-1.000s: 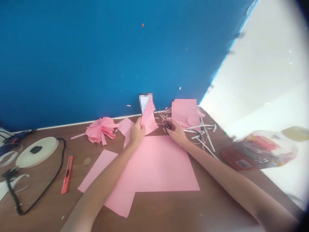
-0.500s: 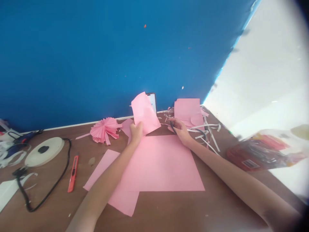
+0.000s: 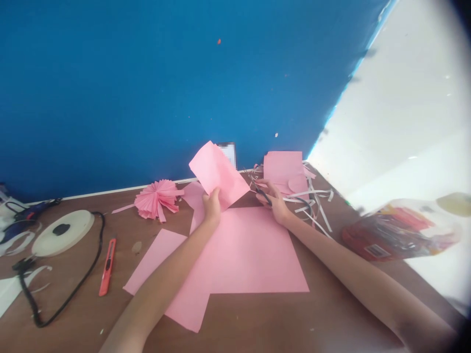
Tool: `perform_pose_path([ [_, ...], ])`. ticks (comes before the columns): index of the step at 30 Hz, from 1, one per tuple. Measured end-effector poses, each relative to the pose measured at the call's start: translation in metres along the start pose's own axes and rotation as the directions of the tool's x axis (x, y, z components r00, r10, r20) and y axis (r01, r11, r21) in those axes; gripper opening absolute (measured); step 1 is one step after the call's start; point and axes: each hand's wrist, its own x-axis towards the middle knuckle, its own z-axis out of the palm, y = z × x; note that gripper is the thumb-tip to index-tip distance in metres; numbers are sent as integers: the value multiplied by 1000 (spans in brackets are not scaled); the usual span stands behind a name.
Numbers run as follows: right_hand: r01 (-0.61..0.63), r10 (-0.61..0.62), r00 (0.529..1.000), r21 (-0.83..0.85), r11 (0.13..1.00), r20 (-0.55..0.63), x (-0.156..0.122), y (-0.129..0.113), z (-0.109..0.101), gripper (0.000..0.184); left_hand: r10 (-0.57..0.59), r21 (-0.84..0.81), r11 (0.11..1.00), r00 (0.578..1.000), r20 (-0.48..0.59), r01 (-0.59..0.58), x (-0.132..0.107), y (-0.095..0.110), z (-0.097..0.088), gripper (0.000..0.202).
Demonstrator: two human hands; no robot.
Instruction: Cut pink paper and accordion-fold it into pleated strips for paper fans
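Note:
My left hand (image 3: 212, 208) pinches the lower edge of a pink paper piece (image 3: 220, 175), which stands up tilted above the table. In my right hand (image 3: 274, 201) is a pair of scissors (image 3: 263, 194) with dark handles; its thin blades point up and left, close to the right corner of that paper. Beneath both hands a large pink sheet (image 3: 257, 255) lies flat, with another pink sheet (image 3: 191, 306) sticking out from under it and my left forearm. Left of my left hand sits a pleated pink paper rosette (image 3: 157, 198).
A red box cutter (image 3: 107, 267), a black cable (image 3: 83, 277) and a round cream-coloured disc (image 3: 63, 233) lie on the left. Pink paper (image 3: 283, 166) and white strips (image 3: 322, 211) are at the back right, near a plastic bag (image 3: 397, 230). A phone (image 3: 228, 154) leans against the blue wall.
The held paper has tilted further to the left, and its right corner now sits nearer the scissors. The scissors have turned in my right hand, and their blades show more clearly.

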Motion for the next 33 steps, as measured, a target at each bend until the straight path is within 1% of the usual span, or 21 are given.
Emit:
perform_pose_path([
  [3, -6, 6, 1000, -33, 999, 4, 0, -1, 1, 35, 24, -44, 999, 998, 52, -22, 0, -1, 0, 35],
  [5, -14, 14, 1000, -61, 998, -3, 0, -2, 2, 33, 41, -45, 998, 997, 65, -38, 0, -2, 0, 38],
  [8, -34, 32, 999, -71, 997, -26, 0, -3, 2, 32, 55, -12, 998, 996, 63, -55, 0, -3, 0, 35],
  [12, -43, 42, 999, -63, 997, -18, 0, 0, 0, 31, 74, 24, 997, 996, 54, -76, 2, -5, -1, 32],
  [18, -50, 50, 999, -38, 998, -10, 2, 4, -4, 31, 124, 11, 992, 992, 22, -124, 3, -7, -2, 33],
  [22, -67, 66, 998, -54, 996, -14, 2, 5, -3, 34, 97, 18, 995, 995, 11, -97, 2, -4, -2, 31],
  [29, -52, 54, 998, -58, 997, 35, 0, 2, -4, 34, 95, 38, 995, 995, 8, -95, 2, -3, -2, 30],
  [33, -31, 35, 997, -54, 998, 63, 0, 4, -6, 34, 130, 71, 989, 991, 10, -130, 2, -4, -2, 28],
])
